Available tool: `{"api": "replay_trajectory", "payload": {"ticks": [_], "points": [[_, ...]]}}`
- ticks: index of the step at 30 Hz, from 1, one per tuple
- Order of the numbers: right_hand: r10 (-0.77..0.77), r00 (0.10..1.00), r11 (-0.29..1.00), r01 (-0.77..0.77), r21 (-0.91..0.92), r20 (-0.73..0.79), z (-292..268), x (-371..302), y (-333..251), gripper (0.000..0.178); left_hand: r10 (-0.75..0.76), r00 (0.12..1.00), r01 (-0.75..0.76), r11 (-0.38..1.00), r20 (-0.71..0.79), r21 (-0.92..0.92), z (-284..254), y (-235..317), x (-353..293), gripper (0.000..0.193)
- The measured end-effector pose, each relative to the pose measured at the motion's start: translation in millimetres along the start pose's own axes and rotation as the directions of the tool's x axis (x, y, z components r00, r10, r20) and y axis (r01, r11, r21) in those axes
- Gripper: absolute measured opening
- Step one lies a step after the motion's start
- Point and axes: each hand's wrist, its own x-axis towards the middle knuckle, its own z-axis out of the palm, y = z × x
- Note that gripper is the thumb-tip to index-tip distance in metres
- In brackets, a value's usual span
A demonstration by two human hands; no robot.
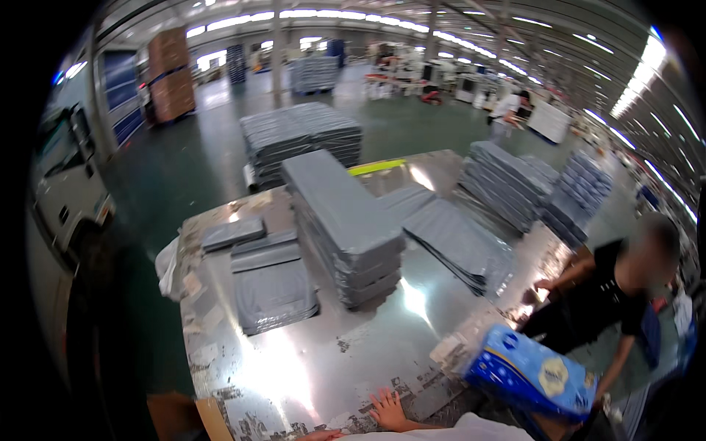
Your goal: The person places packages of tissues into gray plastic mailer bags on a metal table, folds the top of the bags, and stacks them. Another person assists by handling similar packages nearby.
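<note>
Flat on the near edge of the metal table (346, 371) rests my right hand (387, 409), fingers spread and holding nothing. My left hand (321, 435) shows only as a sliver at the lower edge, close to the table's rim; its fingers are cut off from sight. Mid-table stands a tall stack of grey wrapped packs (338, 213). To its left lies a lower pile of flat grey packs (273, 294), and to its right a slumped pile of grey bags (463, 239). Neither hand touches these.
At the right a person in black (607, 287) stands beside a blue plastic-wrapped pack (533, 375) near the table corner. Another grey stack (504, 180) sits at the far right. Beyond the table is a wrapped pallet (301, 136). A truck (70, 191) stands left; a cardboard box (176, 415) is lower left.
</note>
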Motion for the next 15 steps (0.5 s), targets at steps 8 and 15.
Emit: {"api": "replay_trajectory", "payload": {"ticks": [8, 15], "points": [[-0.032, 0.999, 0.976, 0.027, -0.216, -0.023, 5.0, -7.7, 1.5, 0.059, 0.013, 0.996, -0.024, 0.992, 0.087, 0.125, -12.5, -13.1, 16.8, 0.041], [0.269, 0.920, 0.936, -0.179, -0.304, 0.286, 11.0, 5.2, -18.0, 0.066, 0.030, 0.998, -0.041, 0.980, 0.059, 0.196, -18.0, -38.4, 17.5, 0.049]]}}
